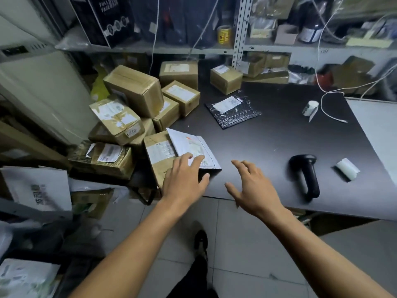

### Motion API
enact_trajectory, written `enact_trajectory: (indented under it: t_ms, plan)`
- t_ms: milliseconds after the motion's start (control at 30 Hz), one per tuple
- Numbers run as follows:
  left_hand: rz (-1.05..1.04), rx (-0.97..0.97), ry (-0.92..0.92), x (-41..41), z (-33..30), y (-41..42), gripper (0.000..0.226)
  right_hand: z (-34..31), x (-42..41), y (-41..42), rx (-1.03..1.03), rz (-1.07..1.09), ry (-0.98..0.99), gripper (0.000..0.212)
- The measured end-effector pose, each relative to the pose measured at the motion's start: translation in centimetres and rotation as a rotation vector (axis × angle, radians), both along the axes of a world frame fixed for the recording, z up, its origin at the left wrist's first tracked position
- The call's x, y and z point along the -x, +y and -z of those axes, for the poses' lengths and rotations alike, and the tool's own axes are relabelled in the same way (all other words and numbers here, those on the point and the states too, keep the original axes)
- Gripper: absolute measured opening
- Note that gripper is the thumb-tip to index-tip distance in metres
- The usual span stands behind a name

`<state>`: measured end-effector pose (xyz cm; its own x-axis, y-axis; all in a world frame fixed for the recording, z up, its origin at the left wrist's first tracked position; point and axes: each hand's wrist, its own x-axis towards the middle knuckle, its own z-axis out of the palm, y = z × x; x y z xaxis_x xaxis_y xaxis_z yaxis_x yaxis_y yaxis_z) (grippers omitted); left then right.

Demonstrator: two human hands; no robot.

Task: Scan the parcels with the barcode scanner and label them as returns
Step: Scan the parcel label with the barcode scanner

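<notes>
Left hand rests with fingers spread on a white mailer at the dark worktop edge. Right hand hovers open nearby. Barcode scanner lies further right, beside stacked cardboard parcels.

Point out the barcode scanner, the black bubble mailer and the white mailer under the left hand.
Scanner (pixel 306 177): head view, on its handle.
Black mailer (pixel 236 117): head view, on the bubble wrap below its label.
White mailer (pixel 189 145): head view, on its printed face above the fingers.

a parcel stockroom: taped cardboard boxes heaped on a dark table, metal shelves crammed with goods behind.
</notes>
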<state>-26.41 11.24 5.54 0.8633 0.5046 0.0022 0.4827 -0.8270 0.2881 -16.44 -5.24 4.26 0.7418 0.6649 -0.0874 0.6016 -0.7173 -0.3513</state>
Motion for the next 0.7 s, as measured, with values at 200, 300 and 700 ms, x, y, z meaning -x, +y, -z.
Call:
enact_trajectory:
  t_ms: [200, 300, 700]
  plan:
    - [0.064, 0.052, -0.032, -9.1, 0.5, 3.5, 0.054, 0.0, -7.6, 3.0, 0.066, 0.041, -0.012, 0.066]
    - [0.111, 0.084, -0.003, -13.4, 1.0, 5.1, 0.055, 0.0, -11.2, 4.4, 0.088, 0.065, -0.007, 0.066]
    - [0.211, 0.19, 0.298, -26.8, 4.8, 7.7, 0.062, 3.0, -22.2, 7.1, 0.107, 0.135, 0.137, 0.065]
